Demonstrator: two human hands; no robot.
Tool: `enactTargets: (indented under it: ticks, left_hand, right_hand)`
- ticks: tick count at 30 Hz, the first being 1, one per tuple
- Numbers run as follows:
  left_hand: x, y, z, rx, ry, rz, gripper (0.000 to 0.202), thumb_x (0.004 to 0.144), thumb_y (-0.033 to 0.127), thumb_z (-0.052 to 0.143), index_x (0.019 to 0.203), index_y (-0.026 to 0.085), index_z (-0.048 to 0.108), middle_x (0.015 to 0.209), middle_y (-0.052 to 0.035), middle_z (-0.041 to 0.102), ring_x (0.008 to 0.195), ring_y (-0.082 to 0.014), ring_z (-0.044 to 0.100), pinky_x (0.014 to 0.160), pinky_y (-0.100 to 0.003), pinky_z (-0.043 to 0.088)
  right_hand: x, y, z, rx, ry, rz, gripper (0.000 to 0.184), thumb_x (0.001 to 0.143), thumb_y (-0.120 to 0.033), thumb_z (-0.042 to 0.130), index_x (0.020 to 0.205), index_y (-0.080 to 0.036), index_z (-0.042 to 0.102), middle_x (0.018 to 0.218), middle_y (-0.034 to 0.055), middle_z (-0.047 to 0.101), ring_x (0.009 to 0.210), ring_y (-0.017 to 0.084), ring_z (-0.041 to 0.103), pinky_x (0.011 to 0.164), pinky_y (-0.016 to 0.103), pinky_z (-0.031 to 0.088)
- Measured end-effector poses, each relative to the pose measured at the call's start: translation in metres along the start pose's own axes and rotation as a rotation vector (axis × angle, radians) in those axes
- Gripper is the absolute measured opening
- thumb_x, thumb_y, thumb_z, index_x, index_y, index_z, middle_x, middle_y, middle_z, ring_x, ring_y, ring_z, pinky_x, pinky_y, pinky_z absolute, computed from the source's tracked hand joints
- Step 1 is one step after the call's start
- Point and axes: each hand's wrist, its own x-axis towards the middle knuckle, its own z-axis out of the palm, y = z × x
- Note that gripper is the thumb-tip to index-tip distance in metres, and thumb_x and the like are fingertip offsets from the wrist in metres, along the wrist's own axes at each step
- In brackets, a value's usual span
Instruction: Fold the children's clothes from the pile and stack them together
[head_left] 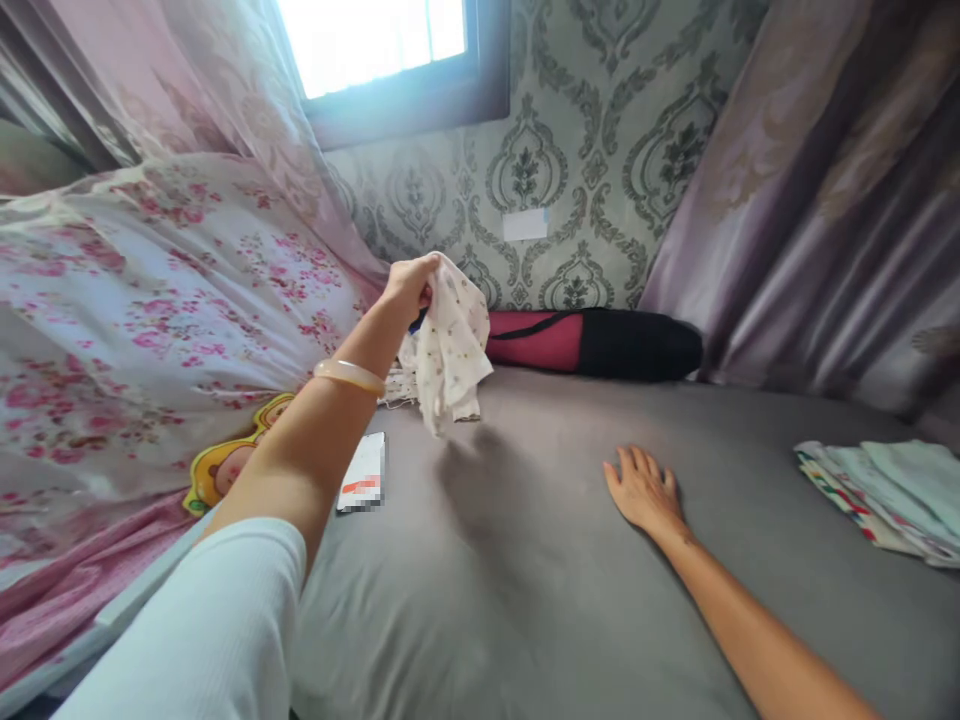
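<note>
My left hand (409,283) is raised over the grey bed sheet (540,560) and closed on a small white spotted garment (450,350), which hangs down from my fingers just above the bed. A pale bangle sits on that wrist. My right hand (643,488) lies flat on the sheet with fingers spread, holding nothing.
A floral quilt (135,310) is heaped at the left. A red and black roll (600,343) lies against the patterned wall. Folded clothes (885,495) are stacked at the right edge. A small white card (363,472) and a yellow cartoon item (225,460) lie near my left arm.
</note>
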Motion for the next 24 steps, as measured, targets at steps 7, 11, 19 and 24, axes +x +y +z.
enactTargets:
  ticks: [7, 11, 19, 24]
  left_hand:
    - [-0.078, -0.04, 0.02, -0.397, -0.321, -0.379, 0.019, 0.075, 0.027, 0.062, 0.065, 0.018, 0.049, 0.044, 0.0053, 0.045, 0.035, -0.0058, 0.039, 0.034, -0.015, 0.027]
    - [-0.129, -0.083, 0.037, -0.443, -0.387, -0.283, 0.014, 0.074, 0.03, 0.064, 0.075, 0.017, 0.058, 0.055, 0.0034, 0.056, 0.046, -0.0071, 0.049, 0.046, -0.017, 0.038]
    - [-0.214, -0.113, 0.07, -0.353, -0.697, -0.242, 0.064, 0.091, 0.067, 0.023, 0.139, 0.031, 0.044, 0.107, -0.0064, 0.068, 0.093, -0.0235, 0.066, 0.079, -0.039, 0.05]
    - [-0.239, -0.11, 0.089, -0.342, -0.711, -0.194, 0.069, 0.092, 0.065, 0.004, 0.148, 0.035, 0.031, 0.123, -0.007, 0.062, 0.107, -0.0257, 0.062, 0.092, -0.047, 0.047]
  right_hand:
    - [0.005, 0.004, -0.018, 0.206, -0.117, 0.045, 0.052, 0.094, -0.035, 0.04, 0.139, -0.013, 0.048, 0.153, 0.0157, 0.038, 0.142, 0.028, 0.032, 0.114, 0.054, 0.021]
    - [0.013, 0.015, -0.039, 0.627, -0.187, 0.099, 0.04, 0.087, -0.022, 0.045, 0.121, -0.013, 0.062, 0.135, 0.0162, 0.058, 0.127, 0.023, 0.053, 0.11, 0.041, 0.035]
    - [-0.014, -0.002, -0.096, 1.386, -0.087, 0.021, 0.032, 0.076, -0.049, 0.065, 0.09, -0.02, 0.065, 0.088, 0.0076, 0.072, 0.078, 0.019, 0.068, 0.077, 0.036, 0.055]
    - [-0.03, -0.034, -0.114, 1.299, -0.042, -0.044, 0.039, 0.073, -0.059, 0.067, 0.082, -0.022, 0.058, 0.078, 0.0047, 0.067, 0.072, 0.019, 0.065, 0.065, 0.032, 0.053]
